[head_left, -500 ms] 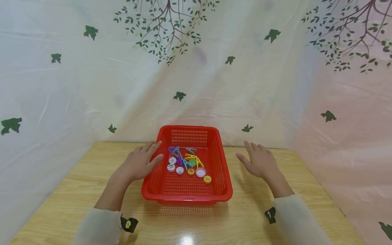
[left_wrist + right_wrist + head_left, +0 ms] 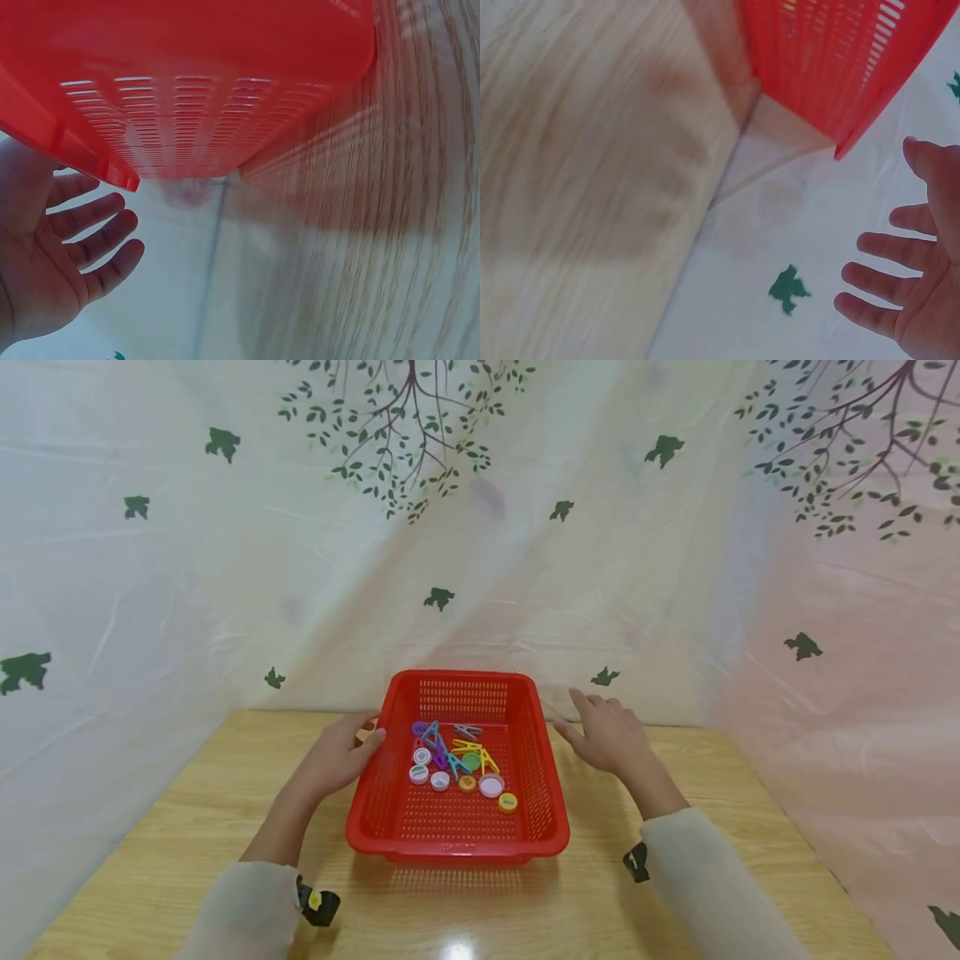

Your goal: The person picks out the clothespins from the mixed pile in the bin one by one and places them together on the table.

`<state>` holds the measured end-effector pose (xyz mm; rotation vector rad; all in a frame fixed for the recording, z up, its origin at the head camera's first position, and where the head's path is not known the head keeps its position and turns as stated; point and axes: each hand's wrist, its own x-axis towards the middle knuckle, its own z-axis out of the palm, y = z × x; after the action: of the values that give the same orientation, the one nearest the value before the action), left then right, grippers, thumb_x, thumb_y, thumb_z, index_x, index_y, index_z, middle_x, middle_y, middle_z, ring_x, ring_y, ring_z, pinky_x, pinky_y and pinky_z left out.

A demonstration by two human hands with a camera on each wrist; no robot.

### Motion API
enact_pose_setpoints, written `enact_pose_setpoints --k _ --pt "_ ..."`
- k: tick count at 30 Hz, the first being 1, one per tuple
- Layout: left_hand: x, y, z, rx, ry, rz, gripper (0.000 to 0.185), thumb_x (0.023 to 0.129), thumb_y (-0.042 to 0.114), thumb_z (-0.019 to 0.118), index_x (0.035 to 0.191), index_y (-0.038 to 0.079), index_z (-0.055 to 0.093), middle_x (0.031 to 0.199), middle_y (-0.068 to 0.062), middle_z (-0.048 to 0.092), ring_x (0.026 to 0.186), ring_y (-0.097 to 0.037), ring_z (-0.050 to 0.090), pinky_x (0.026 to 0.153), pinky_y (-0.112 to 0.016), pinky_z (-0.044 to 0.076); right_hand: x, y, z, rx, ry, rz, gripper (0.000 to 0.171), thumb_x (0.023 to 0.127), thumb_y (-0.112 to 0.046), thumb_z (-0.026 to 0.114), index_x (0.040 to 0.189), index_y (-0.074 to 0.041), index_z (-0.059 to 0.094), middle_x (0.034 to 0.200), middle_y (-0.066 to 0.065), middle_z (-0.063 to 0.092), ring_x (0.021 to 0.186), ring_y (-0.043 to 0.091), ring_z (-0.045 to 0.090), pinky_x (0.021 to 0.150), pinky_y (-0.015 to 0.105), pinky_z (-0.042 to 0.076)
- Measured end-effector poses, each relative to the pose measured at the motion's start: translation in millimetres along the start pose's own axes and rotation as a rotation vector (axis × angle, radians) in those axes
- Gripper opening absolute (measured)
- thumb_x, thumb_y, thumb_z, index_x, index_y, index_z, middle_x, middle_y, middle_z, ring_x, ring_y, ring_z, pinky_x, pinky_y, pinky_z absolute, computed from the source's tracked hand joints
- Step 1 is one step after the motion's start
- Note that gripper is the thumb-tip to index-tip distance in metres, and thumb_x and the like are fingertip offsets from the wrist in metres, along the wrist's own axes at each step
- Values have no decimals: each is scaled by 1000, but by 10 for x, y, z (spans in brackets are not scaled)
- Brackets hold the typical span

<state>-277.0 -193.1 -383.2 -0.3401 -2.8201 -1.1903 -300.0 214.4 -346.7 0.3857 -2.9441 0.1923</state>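
A red plastic basket (image 2: 457,847) with slotted walls sits on the table in the head view. Inside it lie several clothespins, such as a yellow clothespin (image 2: 489,761) and a grey clothespin (image 2: 468,730), and several bottle caps, such as a white cap (image 2: 440,781) and an orange cap (image 2: 507,802). At the basket's left rim is my left hand (image 2: 333,756), its thumb by the rim and its fingers spread below the rim's outer side in the left wrist view. My right hand (image 2: 609,735), fingers extended and holding nothing, hovers just off the right rim.
The light wood table (image 2: 187,827) ends behind the basket at a pale curtain (image 2: 360,568) printed with branches and green leaves. More curtain closes in both sides. Dark bands (image 2: 318,906) sit at both sleeve cuffs.
My left hand has drawn back from over the basket to the outside of its left rim. My right hand has moved left and farther forward, closer to the right rim. The basket has stayed put.
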Motion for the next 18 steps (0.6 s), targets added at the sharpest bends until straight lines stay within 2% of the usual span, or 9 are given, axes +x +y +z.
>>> enact_pose_setpoints --k 3,8,12,18 --pt "26 -36 19 -77 15 -39 49 105 30 58 148 8 51 134 -18 58 98 -29 64 74 -36 61 63 -121 -15 4 1 -7 73 103 -48 55 157 -3 37 147 25 53 128 49 52 104 67 43" --pt "62 -36 17 -147 35 -104 47 107 30 52 149 8 50 134 -19 57 107 -32 62 82 -40 60 164 -311 -31 7 -6 -24 70 101 -45 59 156 -6 40 147 23 54 128 46 53 105 65 45" --pt "74 -30 4 -213 41 -145 47 108 30 51 149 8 50 134 -19 57 108 -32 62 86 -41 60 238 -438 -31 10 0 -51 70 99 -45 63 155 -8 42 143 21 57 123 43 56 104 62 47" --pt "97 -58 -8 -417 31 -197 48 108 28 51 149 6 49 135 -20 60 106 -30 65 90 -42 59 311 -589 -42 22 -63 -82 73 100 -46 63 156 -7 40 147 21 54 129 42 53 107 60 45"
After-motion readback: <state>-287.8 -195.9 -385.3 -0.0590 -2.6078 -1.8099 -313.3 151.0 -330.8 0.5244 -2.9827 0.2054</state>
